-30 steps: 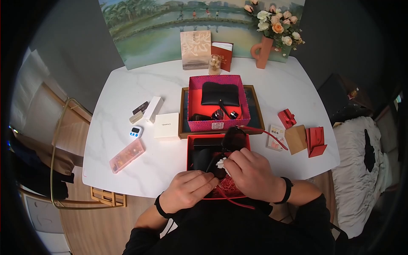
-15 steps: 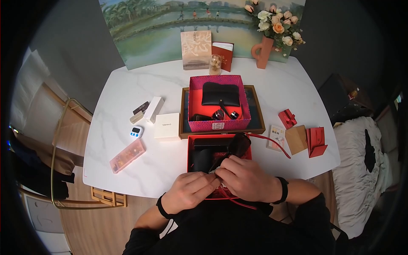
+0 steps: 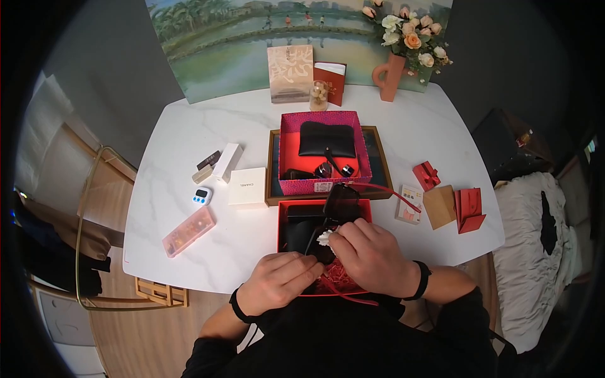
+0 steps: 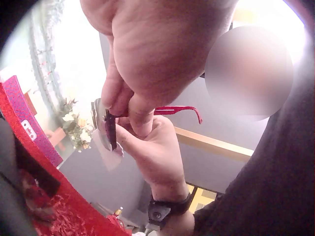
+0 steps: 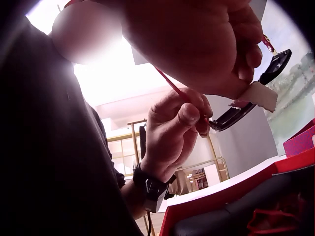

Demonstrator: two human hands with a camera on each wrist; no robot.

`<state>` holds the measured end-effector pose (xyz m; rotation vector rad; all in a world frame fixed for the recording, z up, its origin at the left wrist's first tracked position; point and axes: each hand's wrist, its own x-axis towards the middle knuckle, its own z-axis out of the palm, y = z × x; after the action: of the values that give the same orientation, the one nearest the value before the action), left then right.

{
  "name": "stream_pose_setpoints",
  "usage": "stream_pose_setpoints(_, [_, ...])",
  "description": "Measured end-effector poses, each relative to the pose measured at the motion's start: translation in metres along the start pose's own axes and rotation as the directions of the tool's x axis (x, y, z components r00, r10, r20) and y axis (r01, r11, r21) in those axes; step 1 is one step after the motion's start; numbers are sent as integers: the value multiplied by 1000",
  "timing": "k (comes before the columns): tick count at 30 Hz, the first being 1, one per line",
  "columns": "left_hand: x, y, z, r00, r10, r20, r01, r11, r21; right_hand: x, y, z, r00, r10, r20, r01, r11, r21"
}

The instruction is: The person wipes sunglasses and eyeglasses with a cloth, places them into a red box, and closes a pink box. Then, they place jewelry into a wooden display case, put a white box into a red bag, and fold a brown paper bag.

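A pair of sunglasses (image 3: pixel 343 203) with dark lenses and red temples is held above the open red box (image 3: pixel 281 236). My left hand (image 3: pixel 280 280) pinches one end of its frame near the hinge, as the right wrist view also shows. A crumpled white cloth (image 3: pixel 325 238) is pinched in my right hand (image 3: pixel 375 258) and lies against the nearer lens. In the right wrist view the cloth (image 5: pixel 266 97) wraps over the frame's edge. One red temple reaches out to the far right, the other toward my body. Black items and red shredded paper lie in the box below.
Behind stands a purple patterned box (image 3: pixel 322 187) with a black pouch (image 3: pixel 326 140) and watches, on a framed tray (image 3: pixel 382 164). White boxes (image 3: pixel 248 186), a timer (image 3: pixel 201 196) and a pink case (image 3: pixel 189 232) lie left; a red wallet (image 3: pixel 468 211) and small cartons lie right.
My right hand slid the cloth down toward my left hand, then back up along the lens. The sunglasses tilted right and returned. My left hand has kept its hold.
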<state>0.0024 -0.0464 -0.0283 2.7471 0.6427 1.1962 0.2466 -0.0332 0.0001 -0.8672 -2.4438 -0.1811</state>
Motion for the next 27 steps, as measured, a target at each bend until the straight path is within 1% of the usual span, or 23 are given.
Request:
stream_pose_setpoints(2, [3,3,-1,1000,10,-2,-10,1000,-11,1,1,3,999,-19,-46,20,1000,2])
stream_pose_setpoints(6, [3,5,1,999,28,-16,-28,1000,-6,3,0,9,996,-5,-89,9,999,42])
stream_pose_setpoints(8, [3,5,1,999,29,-17,-29,1000,0,4,-2,8,996,13,-92,1,989,150])
stream_pose_setpoints(9, [3,5,1,999,29,-19,-29,1000,6,3,-2,8,996,13,-92,1,989,150])
stream_pose_setpoints(11, [1,4,3,999,29,-24,-29,999,13,1,-3,7,1000,-27,-12,29,967,254])
stream_pose_setpoints(12, [0,4,4,999,30,-29,-30,999,19,-1,-3,8,1000,-28,-12,30,967,254])
stream_pose_setpoints(14, [0,4,2,1000,20,-22,-19,1000,18,-5,-4,10,996,-53,72,30,957,290])
stream_pose_setpoints(18, [-3,3,3,999,13,-33,-12,999,38,-7,1,2,992,-74,104,39,952,305])
stream_pose_setpoints(20, [-2,3,2,999,13,-30,-12,999,32,-3,2,-9,988,-55,141,27,980,195])
stream_pose_setpoints(21, [-1,2,1,1000,14,-27,-13,1000,26,-1,1,-11,988,-56,142,27,980,195])
stream_pose_setpoints(23, [0,2,1,1000,16,-23,-15,1000,19,2,-2,-12,997,-3,71,2,1000,23])
stream_pose_setpoints(27, [3,4,-1,1000,27,-8,-27,1000,6,1,0,-4,999,3,49,-2,1000,-29])
